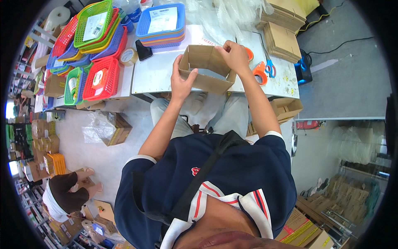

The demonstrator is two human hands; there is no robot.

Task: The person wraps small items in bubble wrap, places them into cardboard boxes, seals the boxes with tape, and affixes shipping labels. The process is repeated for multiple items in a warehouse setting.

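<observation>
A small brown cardboard box [212, 83], standing open like a square sleeve, is held over the near edge of the white table [159, 76]. Through its opening I see a pale surface below. My left hand [183, 81] grips the left wall, thumb on the near side and fingers along the outside. At the far right corner, my right hand [234, 57] pinches the top edge between thumb and fingers. Just right of the box lie an orange tape dispenser [260, 73] and blue-handled scissors [270, 68]. Another orange ring-shaped piece [248, 54] shows partly behind my right hand.
Stacked blue baskets [161, 35], a black phone [143, 50], a tape roll [129, 57] and colourful baskets [101, 79] occupy the left side. Flattened cardboard [282, 41] and bubble wrap [232, 18] lie at the back. A carton [120, 129] stands on the floor; a person [66, 193] bends at lower left.
</observation>
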